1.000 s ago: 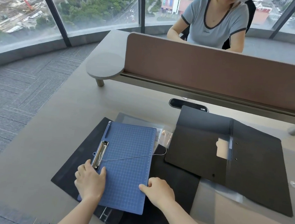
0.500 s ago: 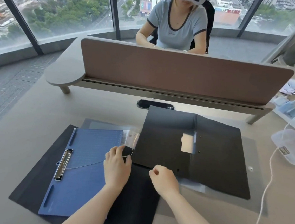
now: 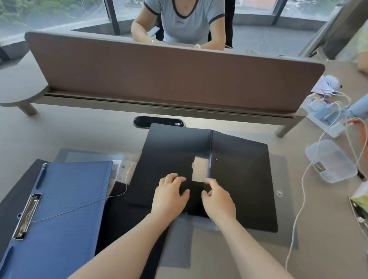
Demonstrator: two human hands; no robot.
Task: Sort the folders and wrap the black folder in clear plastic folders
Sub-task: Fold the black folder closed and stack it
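Currently both hands rest flat on the open black folder (image 3: 237,179) mid-tabletop: left hand (image 3: 169,196) and right hand (image 3: 218,201), fingers spread, gripping nothing. Blue clipboard (image 3: 60,215) lies toward the left edge, clear plastic folder (image 3: 281,237) under the black one.

left hand (image 3: 169,196): palm down, fingers spread | right hand (image 3: 217,201): palm down, fingers curled, grip empty

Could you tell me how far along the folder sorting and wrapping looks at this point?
Done: the blue clipboard folder lies set aside on the left. In hand: the left hand and right hand rest on the open black folder, gripping nothing. Left: closing it and wrapping it in the clear plastic folder lying flat underneath.
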